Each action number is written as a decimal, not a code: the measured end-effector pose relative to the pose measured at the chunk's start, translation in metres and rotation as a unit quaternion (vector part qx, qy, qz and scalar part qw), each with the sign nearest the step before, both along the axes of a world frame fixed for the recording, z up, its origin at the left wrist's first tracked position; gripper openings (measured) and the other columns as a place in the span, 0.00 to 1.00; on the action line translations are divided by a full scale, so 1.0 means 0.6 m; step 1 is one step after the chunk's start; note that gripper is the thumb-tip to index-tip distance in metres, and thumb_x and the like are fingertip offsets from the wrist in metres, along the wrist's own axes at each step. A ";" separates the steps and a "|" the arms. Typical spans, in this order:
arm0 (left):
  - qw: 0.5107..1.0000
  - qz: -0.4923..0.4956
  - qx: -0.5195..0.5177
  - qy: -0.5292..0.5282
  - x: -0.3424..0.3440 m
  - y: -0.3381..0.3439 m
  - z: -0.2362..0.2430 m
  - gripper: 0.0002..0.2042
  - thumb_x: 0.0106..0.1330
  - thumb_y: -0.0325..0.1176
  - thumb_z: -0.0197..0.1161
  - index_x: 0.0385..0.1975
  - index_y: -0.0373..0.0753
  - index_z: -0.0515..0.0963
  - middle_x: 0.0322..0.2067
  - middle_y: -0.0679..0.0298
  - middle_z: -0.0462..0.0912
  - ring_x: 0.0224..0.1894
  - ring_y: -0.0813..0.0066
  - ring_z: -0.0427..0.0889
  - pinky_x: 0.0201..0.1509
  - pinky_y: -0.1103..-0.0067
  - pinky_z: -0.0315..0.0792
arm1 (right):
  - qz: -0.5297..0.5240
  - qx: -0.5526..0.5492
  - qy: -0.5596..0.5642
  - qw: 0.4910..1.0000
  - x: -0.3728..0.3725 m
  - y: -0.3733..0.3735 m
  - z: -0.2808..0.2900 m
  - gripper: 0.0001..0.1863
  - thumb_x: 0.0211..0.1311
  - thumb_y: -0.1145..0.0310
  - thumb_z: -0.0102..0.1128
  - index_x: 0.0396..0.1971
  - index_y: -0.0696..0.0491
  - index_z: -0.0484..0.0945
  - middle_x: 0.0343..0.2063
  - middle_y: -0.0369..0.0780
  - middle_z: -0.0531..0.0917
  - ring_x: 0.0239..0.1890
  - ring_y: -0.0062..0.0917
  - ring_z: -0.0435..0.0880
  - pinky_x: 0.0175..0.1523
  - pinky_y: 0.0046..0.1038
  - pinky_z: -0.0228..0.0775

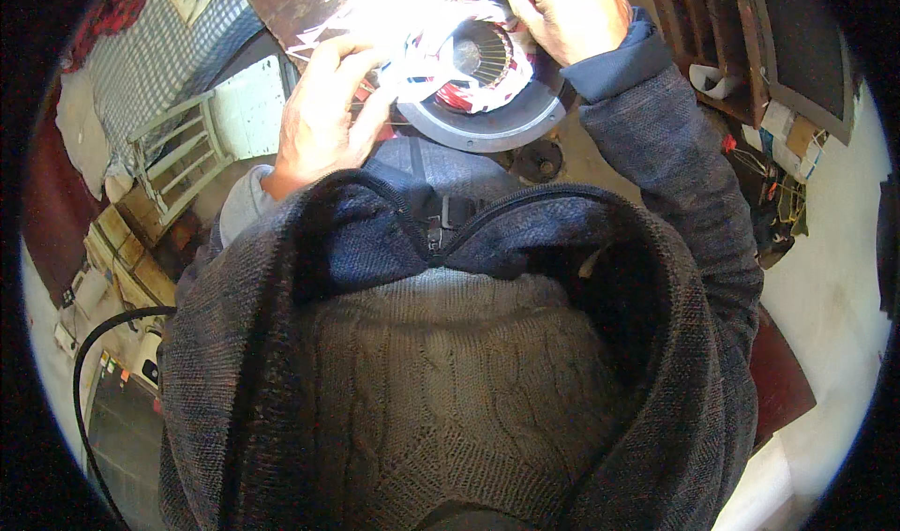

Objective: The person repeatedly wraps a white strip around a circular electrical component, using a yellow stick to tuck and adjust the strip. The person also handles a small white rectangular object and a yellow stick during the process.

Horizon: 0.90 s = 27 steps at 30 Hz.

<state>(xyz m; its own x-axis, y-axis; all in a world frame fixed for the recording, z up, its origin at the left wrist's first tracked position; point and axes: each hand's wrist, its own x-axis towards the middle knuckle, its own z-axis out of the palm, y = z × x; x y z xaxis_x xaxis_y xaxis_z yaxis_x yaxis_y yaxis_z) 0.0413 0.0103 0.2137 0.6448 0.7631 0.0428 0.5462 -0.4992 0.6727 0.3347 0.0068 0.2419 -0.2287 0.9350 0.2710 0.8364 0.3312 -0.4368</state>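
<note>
A round motor stator [527,130] with a grey metal rim stands at the top, in front of my body. Its ring of windings [487,96] is bound with white and red strips around a slotted bore. At its left side is my left hand [323,109], thumb and forefinger apart, tips close to the white strips. My right hand [572,14] is at its far right edge, fingers closed near a thin dark strand. What they pinch is hidden by the frame edge and glare. Strong light washes out the stator's upper left.
A dark tabletop [281,8] with scattered white scraps lies behind my left hand. Left of it are a pale slatted chair [183,147] and a checked cloth [178,48]. A dark round part [538,162] sits below the stator. Brown shelving [708,34] stands at the right.
</note>
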 end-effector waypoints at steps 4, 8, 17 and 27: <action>0.998 0.001 -0.043 -0.045 -0.006 0.005 0.007 0.20 0.66 0.27 0.68 0.58 0.40 0.77 0.49 0.54 0.79 0.42 0.63 0.84 0.47 0.71 0.79 | -0.057 -0.012 -0.069 0.996 0.001 -0.023 0.036 0.03 0.61 0.70 0.65 0.33 0.52 0.81 0.26 0.46 0.82 0.31 0.44 0.84 0.36 0.41 0.76; 0.994 -0.004 -0.091 -0.052 -0.024 0.010 0.002 0.19 0.67 0.28 0.67 0.58 0.40 0.77 0.47 0.53 0.79 0.44 0.62 0.83 0.49 0.71 0.78 | -0.088 0.002 -0.071 0.994 0.006 -0.068 0.061 0.08 0.65 0.67 0.64 0.28 0.52 0.77 0.22 0.43 0.80 0.24 0.40 0.81 0.31 0.40 0.73; 0.978 -0.072 -0.176 -0.082 -0.047 0.059 -0.028 0.17 0.69 0.29 0.67 0.55 0.34 0.77 0.46 0.55 0.80 0.44 0.67 0.84 0.51 0.73 0.78 | -0.314 -0.137 0.022 0.939 -0.109 -0.210 0.072 0.08 0.67 0.65 0.65 0.39 0.52 0.83 0.31 0.49 0.86 0.33 0.47 0.87 0.37 0.43 0.78; 0.969 -0.210 -0.093 -0.086 -0.023 0.129 -0.006 0.15 0.69 0.28 0.67 0.55 0.35 0.80 0.44 0.58 0.83 0.43 0.73 0.81 0.48 0.77 0.76 | -0.424 -0.109 0.192 0.878 -0.268 -0.263 0.091 0.07 0.67 0.70 0.63 0.41 0.54 0.82 0.30 0.50 0.85 0.30 0.45 0.87 0.35 0.39 0.77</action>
<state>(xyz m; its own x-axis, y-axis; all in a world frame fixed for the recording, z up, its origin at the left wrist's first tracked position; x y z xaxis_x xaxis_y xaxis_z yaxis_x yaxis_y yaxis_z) 0.0274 0.0879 0.2099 0.8960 0.4395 0.0631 0.1935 -0.5145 0.8354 0.1740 -0.1512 0.2965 0.6444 0.7641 -0.0308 0.5185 -0.4661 -0.7169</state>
